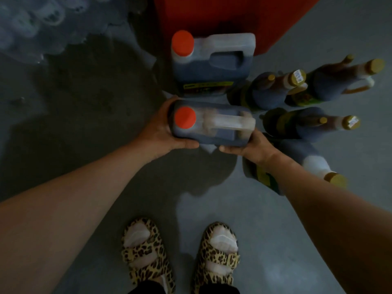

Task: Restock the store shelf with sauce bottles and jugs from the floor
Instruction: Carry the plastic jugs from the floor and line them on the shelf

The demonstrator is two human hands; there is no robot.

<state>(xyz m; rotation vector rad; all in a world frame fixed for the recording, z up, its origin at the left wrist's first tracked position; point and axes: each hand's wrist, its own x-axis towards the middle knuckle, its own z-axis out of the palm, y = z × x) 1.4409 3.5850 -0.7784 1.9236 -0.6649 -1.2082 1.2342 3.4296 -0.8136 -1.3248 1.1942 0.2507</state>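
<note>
I look straight down at the floor. A dark sauce jug [220,136] with a red cap and a white handle is held between both my hands. My left hand [161,132] grips its left side near the cap, and my right hand [248,146] grips its right lower corner. A second jug [210,68] of the same kind stands just beyond it. To the right stand several dark sauce bottles [301,124] with gold caps.
A red base or unit [222,15] rises behind the far jug. Clear plastic wrapping [31,24] lies at the upper left. My feet in leopard-print sandals [180,257] stand on the grey floor [84,102] below the jug.
</note>
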